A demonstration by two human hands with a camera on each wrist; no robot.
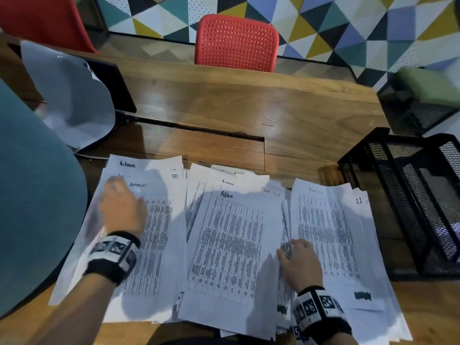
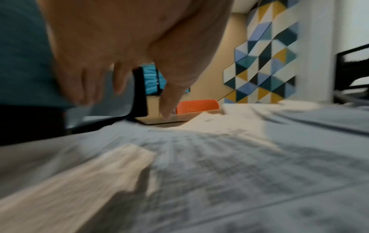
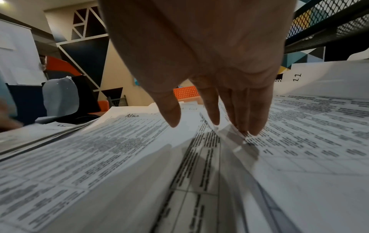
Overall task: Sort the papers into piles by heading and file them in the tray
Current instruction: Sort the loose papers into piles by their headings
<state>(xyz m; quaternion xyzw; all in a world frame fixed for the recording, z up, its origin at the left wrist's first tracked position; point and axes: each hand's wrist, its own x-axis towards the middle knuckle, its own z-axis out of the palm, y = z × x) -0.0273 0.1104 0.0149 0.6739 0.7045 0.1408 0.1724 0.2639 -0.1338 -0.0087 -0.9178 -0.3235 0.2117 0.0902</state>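
Printed sheets lie in three loose piles on the wooden desk. The left pile [image 1: 154,220] is headed "Admin", the middle sheet [image 1: 231,245] reads "Admin", and the right pile [image 1: 328,232] carries a faint heading and the number 11. My left hand [image 1: 119,207] hovers blurred over the left pile [image 2: 199,149], fingers [image 2: 165,100] relaxed and holding nothing. With straight fingers [image 3: 253,119], my right hand [image 1: 298,260] touches the left edge of the right pile [image 3: 309,126], beside the middle sheet [image 3: 99,141]. The black mesh tray [image 1: 408,195] stands at the right.
A red perforated chair [image 1: 236,43] stands behind the desk. A grey cloth [image 1: 72,100] drapes over a black monitor at the back left. A teal sleeve [image 1: 37,195] fills the left edge. A second mesh holder [image 1: 418,108] sits behind the tray. A cable slot [image 1: 199,130] crosses the desk.
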